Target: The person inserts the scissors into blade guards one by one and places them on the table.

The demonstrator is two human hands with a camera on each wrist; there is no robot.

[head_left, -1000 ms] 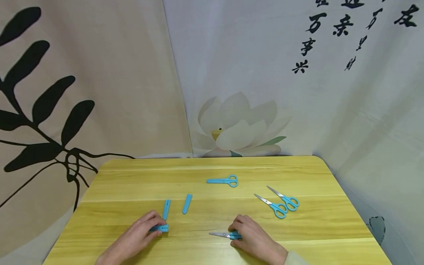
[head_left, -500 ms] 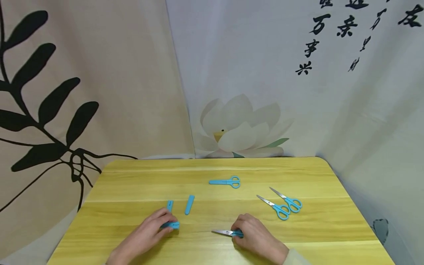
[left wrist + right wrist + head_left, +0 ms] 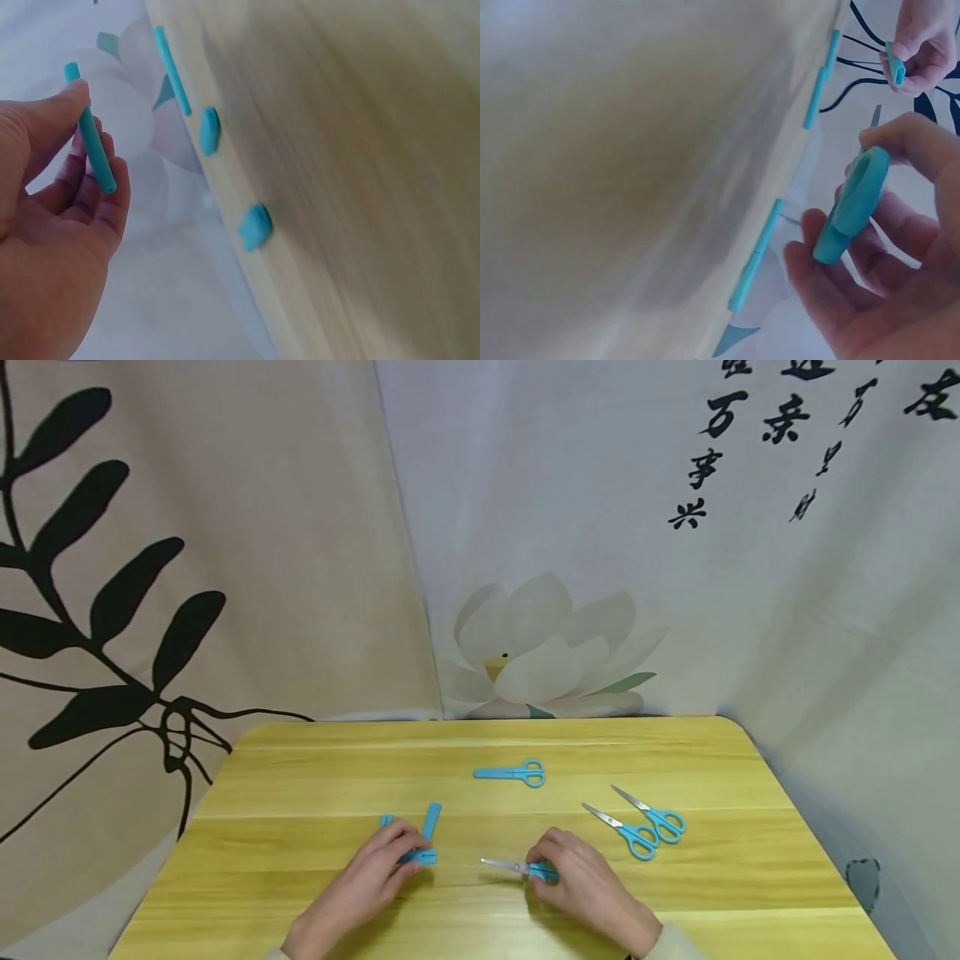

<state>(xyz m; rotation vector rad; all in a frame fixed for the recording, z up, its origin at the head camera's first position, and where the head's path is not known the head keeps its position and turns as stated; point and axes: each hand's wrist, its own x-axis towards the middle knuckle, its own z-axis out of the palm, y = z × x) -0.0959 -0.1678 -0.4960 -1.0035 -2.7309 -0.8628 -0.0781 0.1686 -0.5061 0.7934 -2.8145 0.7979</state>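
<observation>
A person's left hand (image 3: 375, 868) pinches a small blue blade cover (image 3: 426, 857) between thumb and fingers; the cover's hollow end faces the other hand. The right hand (image 3: 581, 878) grips a pair of scissors (image 3: 517, 866) by the blue handles, bare metal blades pointing toward the left hand, a gap between tip and cover.

Just beyond the left hand lie two loose covers, one partly hidden (image 3: 386, 819), one plainer to see (image 3: 432, 818). Beyond and between the hands is a covered pair of scissors (image 3: 510, 772). Past the right hand, on its outer side, two uncovered pairs (image 3: 633, 837) (image 3: 663, 821) lie side by side on the wooden table (image 3: 300, 777).

The scissors look light and rigid, best held by the handles, clear of the points. The cover seems thin, stiff, perhaps slippery plastic, best pinched along its sides, away from the hollow end.
</observation>
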